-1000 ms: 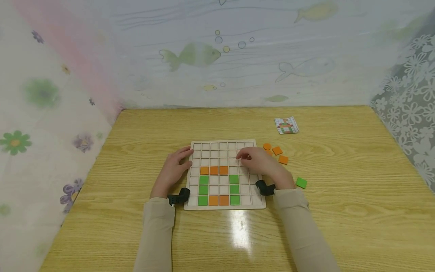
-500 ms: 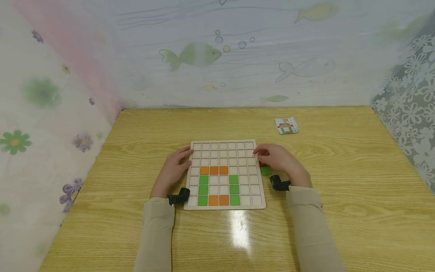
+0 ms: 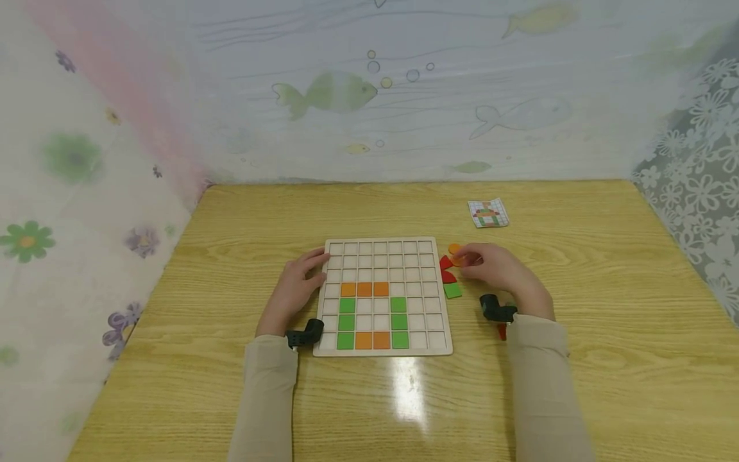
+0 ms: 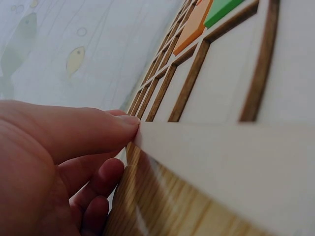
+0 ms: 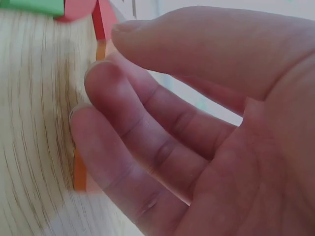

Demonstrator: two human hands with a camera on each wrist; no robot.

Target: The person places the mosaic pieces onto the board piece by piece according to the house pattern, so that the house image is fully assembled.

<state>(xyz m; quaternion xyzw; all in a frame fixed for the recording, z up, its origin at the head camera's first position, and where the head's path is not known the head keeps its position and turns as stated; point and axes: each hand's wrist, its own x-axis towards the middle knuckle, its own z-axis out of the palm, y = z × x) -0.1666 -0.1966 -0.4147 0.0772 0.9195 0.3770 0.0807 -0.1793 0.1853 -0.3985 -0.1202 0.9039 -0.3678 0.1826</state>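
A pale wooden grid board lies in front of me. On it are several orange squares and green squares. My left hand rests at the board's left edge; in the left wrist view its thumb touches the rim. At the right, my right hand has its fingertips by the loose orange pieces, thumb and fingers bent but apart. Its fingers hide part of an orange piece in the right wrist view. I see no piece clearly gripped.
Two red pieces and a green square lie along the board's right edge. Another red piece shows by the right wrist, partly covered by the wrist camera. A printed pattern card lies at the back right.
My right hand has moved right, from above the board to the loose pieces beside it, uncovering red pieces and a green square. The left hand keeps its place.
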